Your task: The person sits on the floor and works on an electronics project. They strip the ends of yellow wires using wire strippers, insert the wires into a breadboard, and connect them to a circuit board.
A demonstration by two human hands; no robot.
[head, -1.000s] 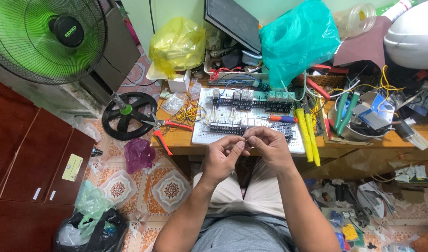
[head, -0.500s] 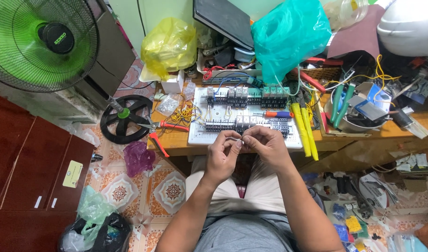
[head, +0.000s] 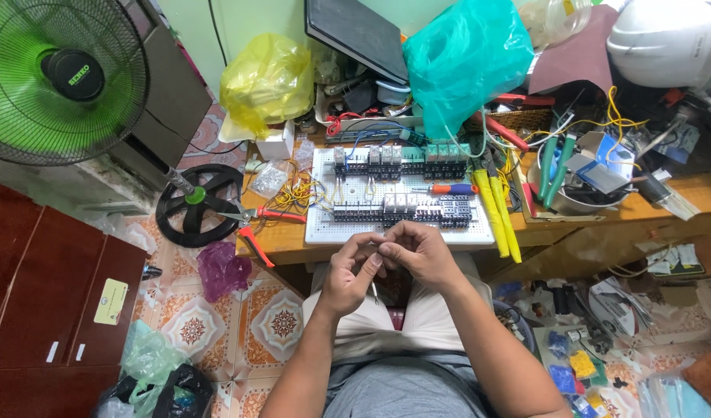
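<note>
Both hands meet just in front of the near edge of the wooden worktop (head: pixel 293 244), above the person's lap. The left hand (head: pixel 348 272) and right hand (head: pixel 421 251) are curled, fingertips pinched together on a thin wire (head: pixel 375 288), a pale strand hanging down from between them; its top end is hidden by the fingers and it is hard to make out. Just beyond lies a white perforated board (head: pixel 402 231) carrying rows of blocky black and green relays. Yellow-handled pliers (head: pixel 499 213) lie right of it; a crinkled teal plastic bag (head: pixel 464 54) sits far behind.
</note>
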